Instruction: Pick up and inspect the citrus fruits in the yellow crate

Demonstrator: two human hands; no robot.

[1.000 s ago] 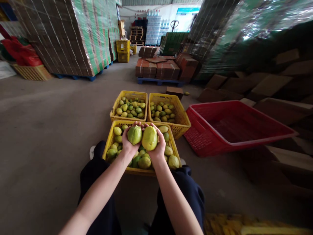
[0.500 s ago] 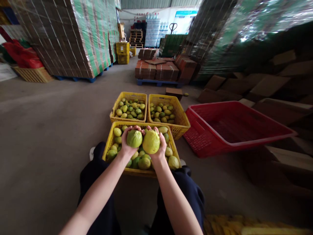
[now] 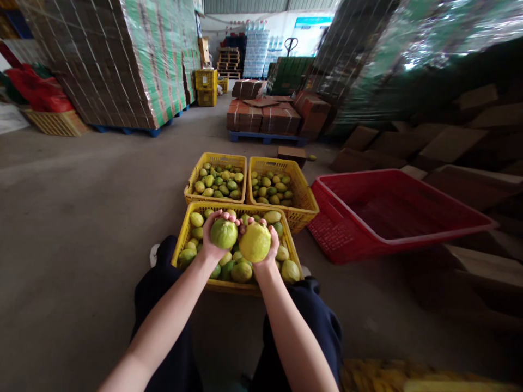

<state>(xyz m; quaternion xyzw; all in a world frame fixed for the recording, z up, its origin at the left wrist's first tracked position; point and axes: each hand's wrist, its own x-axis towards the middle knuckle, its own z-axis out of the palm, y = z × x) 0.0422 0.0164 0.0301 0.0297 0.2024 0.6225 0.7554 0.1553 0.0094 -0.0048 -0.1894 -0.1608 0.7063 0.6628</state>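
Note:
My left hand (image 3: 211,248) cradles a green lemon (image 3: 224,234), its fingers curled round the far side. Beside it, my right hand (image 3: 270,255) grips a bigger yellow lemon (image 3: 255,243) with a bumpy skin. A small gap separates the two fruits. Both are held above the near yellow crate (image 3: 237,289), which stands between my legs and contains many green and yellow lemons, such as a greenish one (image 3: 241,272) near its front wall. My hands and forearms cover part of that fruit.
Behind stand two more yellow crates of lemons, one left (image 3: 187,188) and one right (image 3: 304,198). A red plastic bin (image 3: 339,234) is at the right, with cardboard pieces (image 3: 449,147) beyond. Flattened cartons (image 3: 280,118) lie on a blue pallet. Wrapped stacks (image 3: 157,71) rise at the back left.
The yellow lemon in my right hand has shifted slightly right and toward me. The green lemon has turned a little in my left hand. Both stay held.

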